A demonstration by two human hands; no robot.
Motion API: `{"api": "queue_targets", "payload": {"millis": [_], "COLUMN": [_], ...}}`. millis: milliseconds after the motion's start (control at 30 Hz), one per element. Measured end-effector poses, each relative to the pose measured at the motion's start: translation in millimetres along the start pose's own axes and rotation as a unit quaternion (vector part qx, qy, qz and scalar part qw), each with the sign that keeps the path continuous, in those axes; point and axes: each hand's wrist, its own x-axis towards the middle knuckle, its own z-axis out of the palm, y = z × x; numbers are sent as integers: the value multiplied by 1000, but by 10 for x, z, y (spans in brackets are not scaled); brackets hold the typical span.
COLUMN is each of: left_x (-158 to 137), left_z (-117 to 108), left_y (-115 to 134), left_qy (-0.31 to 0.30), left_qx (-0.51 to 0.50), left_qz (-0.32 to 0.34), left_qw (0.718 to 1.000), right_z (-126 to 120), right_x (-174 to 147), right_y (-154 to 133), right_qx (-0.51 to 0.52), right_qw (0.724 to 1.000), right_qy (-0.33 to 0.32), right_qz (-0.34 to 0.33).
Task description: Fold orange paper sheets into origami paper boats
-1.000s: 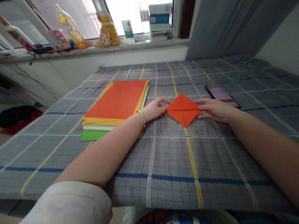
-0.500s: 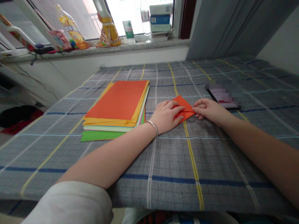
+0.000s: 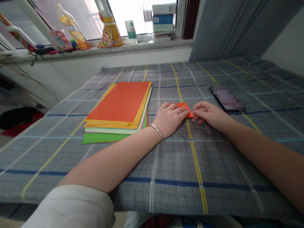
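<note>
A small folded piece of orange paper (image 3: 182, 105) lies on the checked cloth, partly covered by my fingers. My left hand (image 3: 169, 117), with a silver bangle at the wrist, rests over its left and near side, fingers stretched out and pressing it down. At the paper's right corner is my right hand (image 3: 206, 113), thumb and index finger pinched together on the tip. The fold's near part is hidden beneath my left fingers.
Left of my hands sits a stack of coloured paper sheets (image 3: 121, 101), orange on top. A dark-edged device (image 3: 226, 98) with a blurred screen lies at right. Bottles, a tube (image 3: 130, 30) and boxes (image 3: 163, 19) stand on the windowsill (image 3: 142, 46). Grey checked cloth (image 3: 173, 164) covers the table.
The orange paper has become smaller: its near part, which pointed toward me, is folded up. My left fingers have come closer together over it, and my right hand has shifted slightly left.
</note>
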Motion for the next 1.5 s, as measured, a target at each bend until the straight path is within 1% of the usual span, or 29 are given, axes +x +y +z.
{"api": "queue_targets", "payload": {"millis": [100,133,200,233,267,333,400,533,600,667,733,800,900,967,1067,1167,1267,1367,1433,1500], "left_x": [-10,-12,-16,-17,-18,-18,-17,-6,3,11,13,3,-26,-44,-52,-44,-39,-42,-45,-46], "left_z": [30,41,56,60,62,60,54,46,45,45,43,41,44,50,62,76,90,100,105,108], "left_y": [-39,-52,-74,-81,-85,-85,-74,-54,-56,-64,-75,-86,-105,-124,-159,-190,-207,-221,-239,-262], "left_qy": [60,81,110,118,123,130,143,168,192,216,227,229,240,248,234,189,161,140,124,117], "left_qx": [28,32,31,26,20,5,-11,-32,-28,-18,-7,3,14,-1,-48,-73,-77,-53,-33,-21], "left_qz": [18,26,42,47,49,52,53,49,59,73,84,93,94,96,107,87,22,-34,-41,-42], "left_qw": [998,996,993,992,991,990,988,984,979,973,970,969,966,964,965,975,984,988,991,992], "right_z": [3,5,7,4,0,-11,-15,24,51,66,63,39,-42,-126,-267,-366,-385,-336,-292,-261], "right_x": [12,13,10,6,-1,-22,-53,-118,-134,-134,-119,-85,7,84,175,197,167,137,134,145], "right_y": [43,50,50,44,35,15,-1,-9,-12,-18,-16,7,91,161,228,216,159,126,134,157], "right_qx": [1,-11,-75,-126,-182,-288,-360,-442,-469,-484,-486,-481,-450,-402,-352,-341,-355,-371,-382,-396], "right_qw": [1000,1000,993,982,964,914,869,811,789,773,767,772,800,822,836,824,805,782,770,774], "right_qy": [1,4,30,50,71,103,125,172,180,177,166,157,162,176,180,198,204,164,124,93], "right_qz": [-15,-29,-88,-132,-181,-266,-314,-342,-353,-369,-384,-385,-363,-363,-381,-406,-429,-474,-495,-484]}}
